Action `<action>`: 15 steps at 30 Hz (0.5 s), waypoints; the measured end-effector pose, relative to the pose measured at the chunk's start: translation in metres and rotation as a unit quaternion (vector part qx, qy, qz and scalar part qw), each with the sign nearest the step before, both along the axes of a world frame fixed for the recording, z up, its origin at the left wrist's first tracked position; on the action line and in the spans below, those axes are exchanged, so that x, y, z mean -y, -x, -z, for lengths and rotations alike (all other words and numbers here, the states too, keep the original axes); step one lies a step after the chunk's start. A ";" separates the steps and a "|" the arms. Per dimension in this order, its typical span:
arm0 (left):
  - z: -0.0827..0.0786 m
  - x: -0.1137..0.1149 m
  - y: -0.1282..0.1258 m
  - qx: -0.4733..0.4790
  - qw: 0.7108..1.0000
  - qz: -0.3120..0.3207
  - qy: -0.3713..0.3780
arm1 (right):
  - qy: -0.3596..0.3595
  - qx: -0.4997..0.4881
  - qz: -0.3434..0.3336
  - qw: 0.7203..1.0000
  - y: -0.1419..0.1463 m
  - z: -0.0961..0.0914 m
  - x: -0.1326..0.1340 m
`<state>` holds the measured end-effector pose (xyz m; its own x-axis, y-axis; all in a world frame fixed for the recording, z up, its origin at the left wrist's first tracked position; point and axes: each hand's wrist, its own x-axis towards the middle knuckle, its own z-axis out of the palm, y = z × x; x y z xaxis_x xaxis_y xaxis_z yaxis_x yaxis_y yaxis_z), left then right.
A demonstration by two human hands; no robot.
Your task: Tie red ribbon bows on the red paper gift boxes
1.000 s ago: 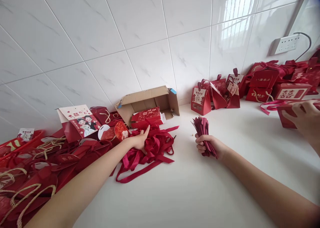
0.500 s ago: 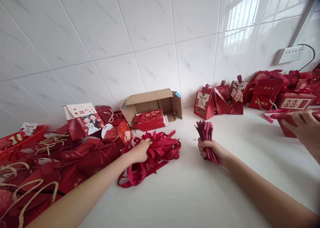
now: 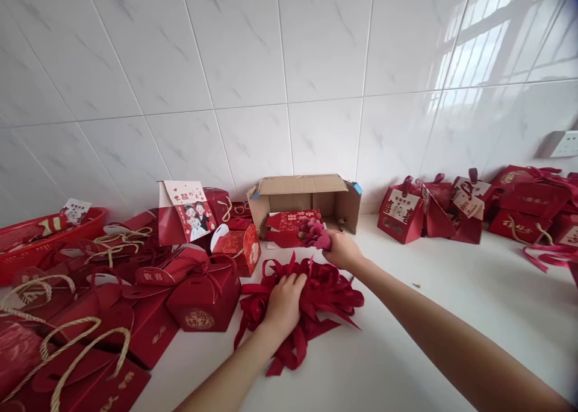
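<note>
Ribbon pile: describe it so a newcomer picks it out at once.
Start from the tiled wall and find the open cardboard box at its foot. On the white table before it lies the ribbon pile, the left hand on it. Unlike the stiff red boxes alongside, it is a loose, floppy tangle.

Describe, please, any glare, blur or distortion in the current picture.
In the head view: window glare on the wall tiles, upper right; a dark top-right corner; upright joints converging downward; slight softness in the dark-red bundle in the right hand.
</note>
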<state>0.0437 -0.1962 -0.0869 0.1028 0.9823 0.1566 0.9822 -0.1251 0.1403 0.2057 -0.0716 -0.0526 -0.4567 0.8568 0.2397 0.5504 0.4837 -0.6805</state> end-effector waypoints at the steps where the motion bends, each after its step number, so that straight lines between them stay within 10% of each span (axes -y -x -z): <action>1: 0.000 -0.001 0.000 -0.001 1.000 -0.002 0.002 | -0.025 0.036 -0.001 0.999 0.015 -0.001 -0.006; 7: 0.005 -0.004 0.003 0.005 1.000 0.006 0.017 | -0.041 0.233 -0.044 0.971 0.079 0.009 -0.046; 15: 0.000 -0.003 0.003 0.004 0.998 0.014 0.064 | -0.006 0.298 -0.046 0.953 0.087 0.022 -0.072</action>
